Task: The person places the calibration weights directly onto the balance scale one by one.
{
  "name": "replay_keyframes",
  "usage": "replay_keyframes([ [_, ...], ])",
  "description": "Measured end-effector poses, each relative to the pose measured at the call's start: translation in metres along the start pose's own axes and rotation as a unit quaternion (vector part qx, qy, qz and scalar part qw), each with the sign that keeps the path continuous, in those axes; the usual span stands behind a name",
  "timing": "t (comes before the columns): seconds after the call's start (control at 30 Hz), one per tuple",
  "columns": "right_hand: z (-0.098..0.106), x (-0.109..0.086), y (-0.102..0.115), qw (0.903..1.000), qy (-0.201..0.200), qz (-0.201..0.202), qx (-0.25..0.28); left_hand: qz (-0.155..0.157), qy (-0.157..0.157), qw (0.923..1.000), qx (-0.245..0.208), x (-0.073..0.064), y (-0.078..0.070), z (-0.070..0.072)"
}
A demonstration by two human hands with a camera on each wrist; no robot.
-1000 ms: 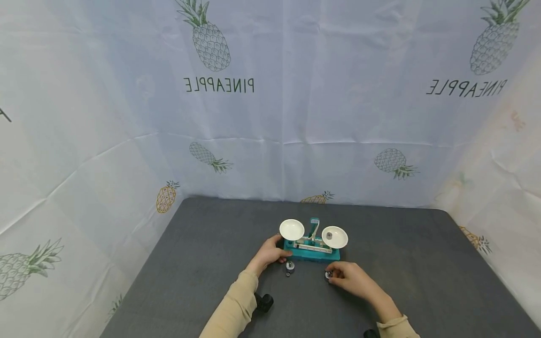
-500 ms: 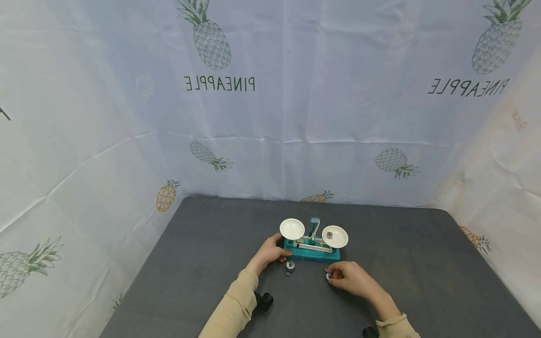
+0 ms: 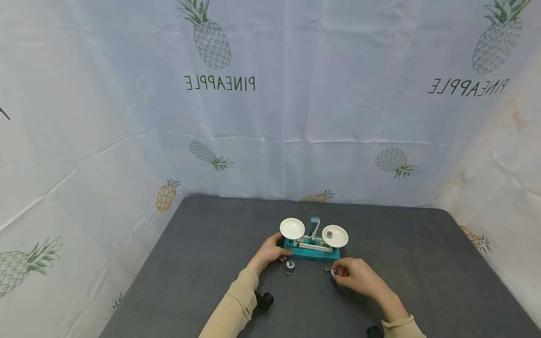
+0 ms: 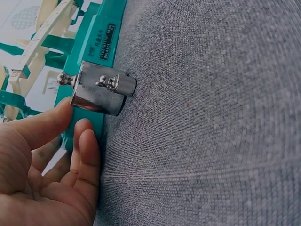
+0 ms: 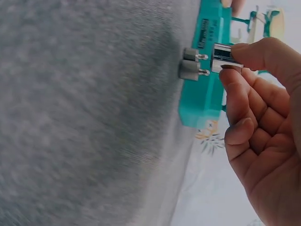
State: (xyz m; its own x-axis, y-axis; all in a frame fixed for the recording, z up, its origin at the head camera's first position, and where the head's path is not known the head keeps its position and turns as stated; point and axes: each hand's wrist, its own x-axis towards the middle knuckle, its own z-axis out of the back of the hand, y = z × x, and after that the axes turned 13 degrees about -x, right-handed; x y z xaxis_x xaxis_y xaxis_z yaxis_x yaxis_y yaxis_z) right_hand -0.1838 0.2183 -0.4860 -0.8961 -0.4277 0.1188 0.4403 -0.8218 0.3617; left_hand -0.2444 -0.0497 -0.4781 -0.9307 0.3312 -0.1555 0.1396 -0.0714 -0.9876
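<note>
Where the pineapple-printed cloth (image 3: 321, 108) hangs down to the dark table (image 3: 220, 244), we find a teal balance (image 3: 313, 254) standing towards the table's far side, its two white pans raised over the base. We judge the step in hand to be shifting weights about before a steadied balance. The left hand (image 3: 268, 252) grips the base's left end, thumb at the front and fingers curled in. Near that thumb stands a large weight (image 4: 89, 89). The right hand (image 3: 357, 274) pinches a silver weight (image 5: 218, 52) between thumb and forefinger, just in front of the base's right half; whether its foot is off the table we cannot tell. We would say the next move calls for a firm pinch, a quiet left hand and a path that misses the weights standing close by.

Down among the smallest pieces, our views part company. From the left wrist we make out the knob of a little weight (image 4: 126, 85) in front of the large one, barely a speck from the head. From the right wrist we see two weights (image 5: 190, 70) side by side; the head view gives us only one clearly by those fingertips, so we cannot match them. Only from the head do we see a small weight (image 3: 329, 234) in the right pan (image 3: 341, 240).
</note>
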Motion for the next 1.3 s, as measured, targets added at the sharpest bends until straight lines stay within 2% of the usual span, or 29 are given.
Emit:
replay_keyframes([
  [0.17, 0.01, -0.001, 0.003, 0.9999, -0.01, 0.001, -0.007, -0.001, -0.004, 1.0, 0.004, 0.002, 0.004, 0.0],
  [0.37, 0.02, -0.003, 0.006, 0.9995, -0.019, -0.01, -0.021, 0.002, -0.015, 0.9996, 0.024, 0.018, 0.026, 0.001],
  [0.47, 0.024, -0.003, 0.008, 0.9991, -0.033, -0.003, -0.026, 0.001, -0.017, 0.9994, 0.03, 0.021, 0.031, 0.002],
  [0.57, 0.028, -0.003, 0.009, 0.9986, -0.046, 0.002, -0.028, -0.002, -0.015, 0.9996, 0.024, 0.016, 0.023, 0.001],
  [0.8, 0.036, -0.002, 0.007, 0.9981, -0.056, -0.02, -0.012, -0.005, -0.008, 0.9999, 0.009, -0.002, 0.001, -0.001],
  [1.03, 0.046, 0.003, 0.004, 0.997, -0.07, -0.031, -0.008, -0.001, -0.006, 0.9999, 0.01, -0.002, -0.001, -0.001],
  [1.3, 0.059, 0.012, 0.0, 0.9948, -0.077, -0.065, -0.017, -0.004, 0.0, 1.0, 0.009, 0.0, 0.001, 0.0],
])
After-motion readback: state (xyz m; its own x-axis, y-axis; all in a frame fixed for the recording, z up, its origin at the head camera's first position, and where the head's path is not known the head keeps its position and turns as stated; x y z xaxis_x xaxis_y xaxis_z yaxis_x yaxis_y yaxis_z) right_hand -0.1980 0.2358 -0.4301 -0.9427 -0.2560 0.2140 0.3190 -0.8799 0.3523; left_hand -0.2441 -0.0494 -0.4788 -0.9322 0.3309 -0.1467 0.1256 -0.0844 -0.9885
